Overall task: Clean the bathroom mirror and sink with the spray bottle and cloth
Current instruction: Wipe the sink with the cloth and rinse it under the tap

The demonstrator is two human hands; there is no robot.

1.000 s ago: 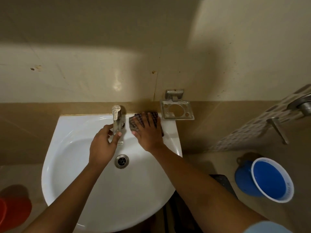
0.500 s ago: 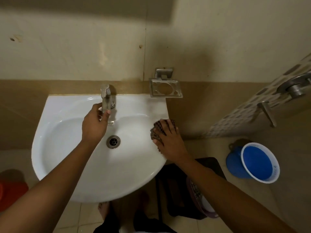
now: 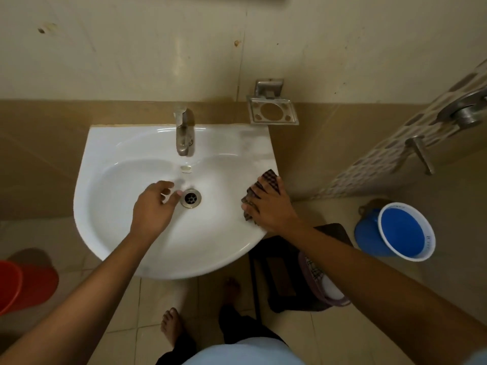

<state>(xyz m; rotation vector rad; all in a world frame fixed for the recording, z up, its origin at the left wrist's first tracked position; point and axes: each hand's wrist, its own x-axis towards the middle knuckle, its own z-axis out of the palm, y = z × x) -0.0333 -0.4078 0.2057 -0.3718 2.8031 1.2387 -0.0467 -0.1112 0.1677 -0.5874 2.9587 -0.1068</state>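
Note:
A white wall-mounted sink (image 3: 110,159) fills the middle of the head view, with a steel tap (image 3: 183,133) at its back and a drain (image 3: 190,198) in the bowl. My right hand (image 3: 271,206) presses a dark checked cloth (image 3: 268,180) flat against the sink's right rim. My left hand (image 3: 152,206) hovers over the bowl just left of the drain, fingers loosely spread and holding nothing. No spray bottle or mirror is in view.
An empty steel soap holder (image 3: 272,111) is fixed to the wall right of the tap. A blue bucket (image 3: 395,233) stands on the floor at right, a red bucket (image 3: 23,283) at left. A dark stool (image 3: 284,275) with a purple basket (image 3: 324,285) sits under my right arm.
My left hand let go of the tap and dropped down over the bowl near the drain. My right hand slid the cloth from beside the tap down along the right rim.

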